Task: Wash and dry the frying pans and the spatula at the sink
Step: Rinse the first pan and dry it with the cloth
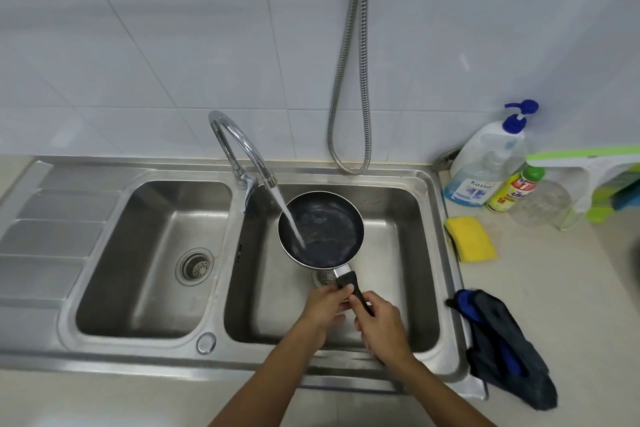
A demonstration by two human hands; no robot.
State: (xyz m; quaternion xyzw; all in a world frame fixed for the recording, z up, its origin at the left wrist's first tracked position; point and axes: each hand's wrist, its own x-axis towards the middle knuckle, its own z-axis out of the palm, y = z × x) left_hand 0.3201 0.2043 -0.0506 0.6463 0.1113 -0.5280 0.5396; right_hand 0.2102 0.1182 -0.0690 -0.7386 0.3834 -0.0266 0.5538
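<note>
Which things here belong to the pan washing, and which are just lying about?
Job: frying pan, held by its handle in left hand and right hand; running tap; sink; likely yellow sponge, dish soap, dark cloth.
Lying about: pump bottle, green squeegee, metal hose, clear container.

The near end of the pan handle (353,291) is hidden inside the right hand (382,326), and the handle covers part of the right drain (322,277). The hose (353,80) runs off the top edge, the squeegee (588,163) off the right. At near right a cloth (509,347) wraps a blue thing (465,302), too covered to name.
</note>
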